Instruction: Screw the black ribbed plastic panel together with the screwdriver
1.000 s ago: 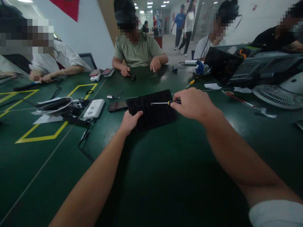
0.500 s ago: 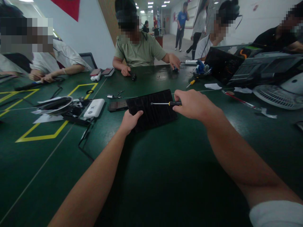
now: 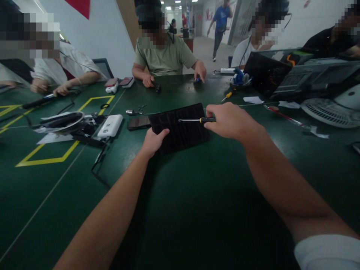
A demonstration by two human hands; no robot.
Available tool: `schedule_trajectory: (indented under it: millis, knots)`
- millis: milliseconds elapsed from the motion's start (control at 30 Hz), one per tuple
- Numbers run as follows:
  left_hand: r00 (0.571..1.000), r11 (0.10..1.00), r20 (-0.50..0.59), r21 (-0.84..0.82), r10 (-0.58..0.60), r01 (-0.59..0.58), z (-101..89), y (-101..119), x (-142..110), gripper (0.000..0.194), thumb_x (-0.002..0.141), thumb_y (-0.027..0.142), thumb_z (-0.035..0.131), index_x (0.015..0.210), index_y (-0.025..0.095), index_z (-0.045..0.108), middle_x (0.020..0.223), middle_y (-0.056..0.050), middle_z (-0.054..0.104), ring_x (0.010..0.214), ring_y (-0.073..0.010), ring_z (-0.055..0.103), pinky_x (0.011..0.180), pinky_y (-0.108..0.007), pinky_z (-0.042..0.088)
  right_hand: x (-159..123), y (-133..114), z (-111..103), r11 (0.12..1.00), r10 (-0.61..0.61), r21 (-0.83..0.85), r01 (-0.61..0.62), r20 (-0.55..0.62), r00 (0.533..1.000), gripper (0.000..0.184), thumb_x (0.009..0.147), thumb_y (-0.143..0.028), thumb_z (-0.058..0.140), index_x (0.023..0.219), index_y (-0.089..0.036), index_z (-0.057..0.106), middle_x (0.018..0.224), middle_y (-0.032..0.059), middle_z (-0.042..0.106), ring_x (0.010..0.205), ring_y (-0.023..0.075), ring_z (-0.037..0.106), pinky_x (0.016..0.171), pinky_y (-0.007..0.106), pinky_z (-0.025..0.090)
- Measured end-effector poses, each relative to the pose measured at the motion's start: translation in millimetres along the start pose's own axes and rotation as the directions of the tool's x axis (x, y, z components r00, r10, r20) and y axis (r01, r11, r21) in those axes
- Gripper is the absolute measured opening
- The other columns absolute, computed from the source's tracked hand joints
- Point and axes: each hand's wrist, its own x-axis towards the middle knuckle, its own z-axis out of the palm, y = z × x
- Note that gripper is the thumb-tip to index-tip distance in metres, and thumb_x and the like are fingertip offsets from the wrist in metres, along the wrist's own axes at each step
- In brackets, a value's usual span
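Observation:
My left hand [image 3: 153, 142] grips the left edge of a flat black panel [image 3: 187, 137] with ribbed relief, its thumb on the near face. The panel is tilted up toward me over the green table [image 3: 197, 202]. In my right hand [image 3: 227, 119] is a screwdriver [image 3: 207, 120] with a black and yellow handle, held almost level. Its metal shaft points left across the panel, and the tip is at a spot near the panel's upper middle. Whether the tip touches a screw there is too small to tell.
Left of the panel lie a dark phone-like box [image 3: 138, 122], a metal cylinder [image 3: 131, 112], a white power bank [image 3: 110, 126] and a round-rimmed dish [image 3: 66, 123]. Beyond are a yellow screwdriver [image 3: 228, 95] and a white fan [image 3: 329, 107]. Co-workers sit across the table.
My hands, the panel and the screwdriver keep nearly the same pose. The view has shifted slightly. Across the table, a co-worker's hand has moved left, and a person in blue walks in the background.

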Motion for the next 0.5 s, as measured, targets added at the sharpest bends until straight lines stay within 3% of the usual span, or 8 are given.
schedule_trajectory:
  millis: [500]
  knots:
    - [1.000, 1.000, -0.010, -0.011, -0.024, 0.024, -0.3, 2.4, -1.4, 0.037, 0.077, 0.039, 0.088, 0.107, 0.018, 0.081, 0.113, -0.013, 0.085, 0.114, -0.0376, 0.079, 0.112, -0.056, 0.060, 1.6, -1.4, -2.8, 1.000, -0.008, 0.004, 0.008, 0.018, 1.000, 0.025, 0.098, -0.036, 0.069, 0.116, -0.022, 0.080, 0.105, 0.0141, 0.080, 0.096, 0.0311, 0.071, 0.073, 0.039, 0.043]
